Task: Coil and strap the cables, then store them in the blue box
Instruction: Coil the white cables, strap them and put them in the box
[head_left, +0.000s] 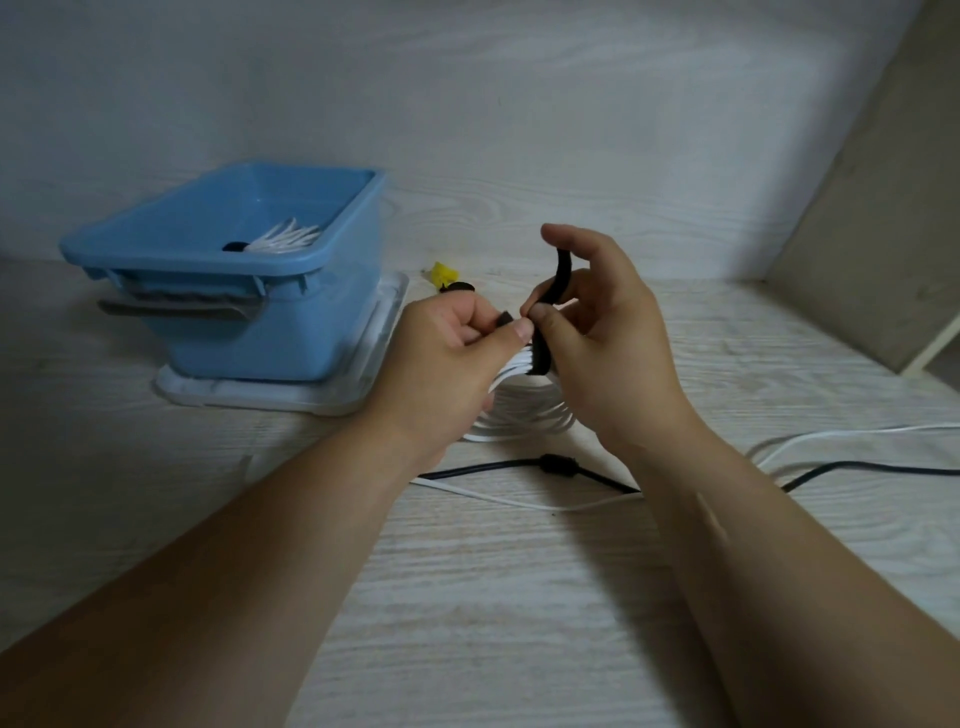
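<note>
A coiled white cable (524, 408) hangs between my hands above the table. My left hand (447, 348) grips the top of the coil and pinches one end of a black strap (556, 291). My right hand (608, 332) pinches the strap's other part, which loops around the coil and curves up past my fingers. The blue box (228, 270) stands at the left on a white lid; inside it lies a strapped white cable coil (283, 240).
A loose black cable (519, 465) with a ferrite bead and a loose white cable (810, 441) trail across the wooden table under my arms. A yellow object (441, 273) and a black strap lie behind my hands. A beige panel (883, 234) leans at the right.
</note>
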